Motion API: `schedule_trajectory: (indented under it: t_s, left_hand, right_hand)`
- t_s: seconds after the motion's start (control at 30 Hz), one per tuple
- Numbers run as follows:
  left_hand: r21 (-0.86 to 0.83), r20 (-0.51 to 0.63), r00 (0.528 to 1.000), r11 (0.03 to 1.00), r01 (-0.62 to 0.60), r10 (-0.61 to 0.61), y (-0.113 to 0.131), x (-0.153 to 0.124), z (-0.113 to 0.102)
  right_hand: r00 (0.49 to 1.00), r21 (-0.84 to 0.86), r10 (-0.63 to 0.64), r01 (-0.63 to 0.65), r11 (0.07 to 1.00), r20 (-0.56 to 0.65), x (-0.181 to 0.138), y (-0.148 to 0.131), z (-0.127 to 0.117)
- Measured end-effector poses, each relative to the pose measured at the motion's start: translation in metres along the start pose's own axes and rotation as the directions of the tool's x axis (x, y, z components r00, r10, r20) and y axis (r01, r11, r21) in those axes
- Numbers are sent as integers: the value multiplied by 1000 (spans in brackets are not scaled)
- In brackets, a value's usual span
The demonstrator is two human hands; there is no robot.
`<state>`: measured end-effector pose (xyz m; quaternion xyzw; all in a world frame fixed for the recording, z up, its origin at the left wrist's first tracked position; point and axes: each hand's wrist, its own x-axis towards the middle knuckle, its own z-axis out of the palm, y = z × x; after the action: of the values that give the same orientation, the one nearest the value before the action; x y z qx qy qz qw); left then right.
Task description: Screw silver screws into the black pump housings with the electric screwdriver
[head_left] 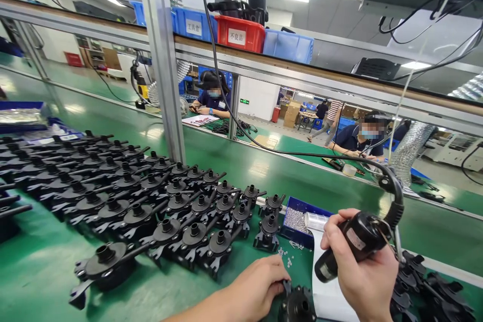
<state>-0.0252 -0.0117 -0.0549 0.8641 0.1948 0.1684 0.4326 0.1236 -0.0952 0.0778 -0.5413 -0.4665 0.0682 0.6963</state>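
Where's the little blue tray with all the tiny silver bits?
In the head view, the blue tray is right of centre on the green table, between the rows of black parts and the right hand.

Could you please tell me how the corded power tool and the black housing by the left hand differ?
The corded power tool is held up in the right hand; the black housing sits lower, touching the left hand. The tool bears a pale label and a cable; the housing has a short tube on top. Both are black.
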Motion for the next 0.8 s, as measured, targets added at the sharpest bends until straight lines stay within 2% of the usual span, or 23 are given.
schedule_trajectory:
  t_s: [0.1, 0.23, 0.3, 0.4, 0.5, 0.7, 0.8]
  left_hand:
    - [37, -8, 999, 998, 48, -47, -3, -1, -3]
    - [242, -90, 960, 929, 281, -267, -5, -3, -7]
    - [288, -115, 942, 897, 335, -315, -8, -2, -5]
    - [308, -134, 940, 888, 341, -314, -14, 0, 1]
    - [361, -126, 944, 872, 331, -306, -15, 4, 6]
    - [556, -3, 927, 770, 313, -375, -5, 8, 12]
    - [473, -16, 931, 817, 329, -366, -6, 7, 17]
  right_hand:
    - [1000, 37, -2, 1, 999, 24, -2, -2, 0]
    - [998, 120, 8, -15, 993, 63, -4, -2, -3]
    - [993, 206, 37, -59, 977, 108, -6, -1, -5]
    - [975, 339, 105, -168, 926, 196, -10, 3, -5]
    - [955, 375, 140, -235, 897, 263, -13, 7, -2]
    - [932, 380, 152, -277, 883, 328, -18, 14, 9]
    - [932, 406, 133, -272, 872, 337, -21, 17, 13]
